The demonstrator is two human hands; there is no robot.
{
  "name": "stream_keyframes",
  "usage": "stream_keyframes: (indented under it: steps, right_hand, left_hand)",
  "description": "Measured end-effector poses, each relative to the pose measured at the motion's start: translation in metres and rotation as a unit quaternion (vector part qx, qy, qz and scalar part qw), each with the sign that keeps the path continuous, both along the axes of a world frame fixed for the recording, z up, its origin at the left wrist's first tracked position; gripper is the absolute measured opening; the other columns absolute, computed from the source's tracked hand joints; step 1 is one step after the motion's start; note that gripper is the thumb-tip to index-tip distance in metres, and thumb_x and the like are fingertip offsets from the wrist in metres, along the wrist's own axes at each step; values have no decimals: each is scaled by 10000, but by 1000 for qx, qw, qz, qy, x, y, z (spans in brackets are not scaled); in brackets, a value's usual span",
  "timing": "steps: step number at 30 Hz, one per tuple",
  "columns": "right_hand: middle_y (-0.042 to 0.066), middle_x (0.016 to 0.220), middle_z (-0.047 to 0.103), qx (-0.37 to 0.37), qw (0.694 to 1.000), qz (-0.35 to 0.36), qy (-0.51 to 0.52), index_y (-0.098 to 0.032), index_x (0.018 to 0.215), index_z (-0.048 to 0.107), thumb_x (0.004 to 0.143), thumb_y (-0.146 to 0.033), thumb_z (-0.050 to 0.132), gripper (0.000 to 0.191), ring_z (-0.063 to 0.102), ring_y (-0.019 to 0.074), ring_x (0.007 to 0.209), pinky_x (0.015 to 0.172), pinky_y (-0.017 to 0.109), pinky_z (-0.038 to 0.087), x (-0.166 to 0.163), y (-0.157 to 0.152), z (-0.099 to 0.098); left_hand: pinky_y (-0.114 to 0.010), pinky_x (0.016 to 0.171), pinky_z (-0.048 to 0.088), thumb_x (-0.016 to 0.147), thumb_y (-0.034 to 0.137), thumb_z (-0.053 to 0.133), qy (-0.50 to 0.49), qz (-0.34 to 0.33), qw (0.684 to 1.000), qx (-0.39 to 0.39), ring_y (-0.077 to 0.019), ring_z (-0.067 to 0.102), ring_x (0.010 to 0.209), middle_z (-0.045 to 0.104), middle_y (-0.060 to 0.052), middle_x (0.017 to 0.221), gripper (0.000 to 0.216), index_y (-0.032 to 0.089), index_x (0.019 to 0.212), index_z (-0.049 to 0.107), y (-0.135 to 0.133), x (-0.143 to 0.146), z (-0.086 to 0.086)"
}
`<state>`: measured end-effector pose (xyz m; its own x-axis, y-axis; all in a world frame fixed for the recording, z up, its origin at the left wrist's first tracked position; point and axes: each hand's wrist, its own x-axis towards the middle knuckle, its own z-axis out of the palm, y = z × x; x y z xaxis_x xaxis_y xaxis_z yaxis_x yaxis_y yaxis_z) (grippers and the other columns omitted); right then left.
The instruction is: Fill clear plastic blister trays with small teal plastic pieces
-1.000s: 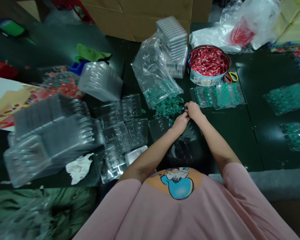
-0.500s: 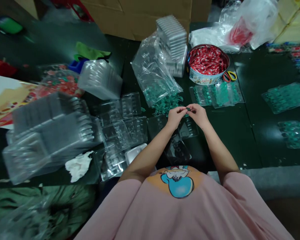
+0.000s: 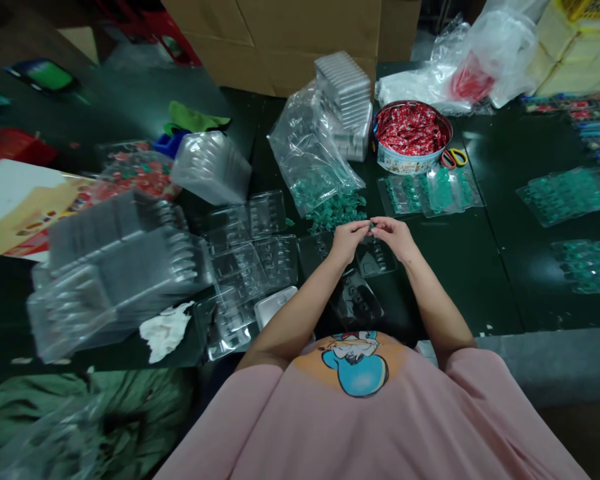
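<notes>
My left hand (image 3: 347, 239) and my right hand (image 3: 393, 236) meet above the dark table, fingers pinched together on a small green piece (image 3: 371, 229) between them. Just beyond them lies a heap of loose green pieces (image 3: 336, 210) spilling from a clear plastic bag (image 3: 307, 153). Under my hands sit empty clear blister trays (image 3: 375, 257). Filled trays of green pieces (image 3: 430, 190) lie to the right of the heap.
A round tin of red sachets (image 3: 411, 137) stands behind, with scissors (image 3: 453, 157) beside it. Stacks of clear trays (image 3: 115, 267) crowd the left. More filled trays (image 3: 563, 193) lie at the right. Cardboard boxes (image 3: 280, 33) line the back.
Both hands rose from the heap of green pieces and drew back toward me, now pinching a small green piece between them. The view shifted slightly.
</notes>
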<state>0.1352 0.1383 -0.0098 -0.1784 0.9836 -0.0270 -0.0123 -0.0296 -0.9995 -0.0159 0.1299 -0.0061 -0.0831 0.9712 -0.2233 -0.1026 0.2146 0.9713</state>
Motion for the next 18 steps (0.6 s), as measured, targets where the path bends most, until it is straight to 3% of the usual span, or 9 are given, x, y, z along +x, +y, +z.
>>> stream_keyframes:
  steps: [12, 18]
  right_hand:
    - [-29, 713, 651, -52, 996, 30, 68, -191, 761, 639, 593, -369, 839, 316, 593, 112, 678, 680, 259, 477, 2, -12, 16]
    - [-53, 645, 574, -101, 985, 83, 109, -183, 702, 577, 592, -379, 855, 358, 494, 73, 588, 577, 215, 397, 2, -20, 23]
  left_hand:
    - [-211, 587, 405, 588, 260, 793, -43, -92, 995, -16, -82, 542, 608, 683, -13, 726, 258, 136, 808, 739, -3, -14, 16]
    - [-200, 614, 439, 563, 261, 857, -119, -199, 971, -61, -65, 549, 589, 630, 9, 692, 312, 132, 789, 685, -2, -25, 22]
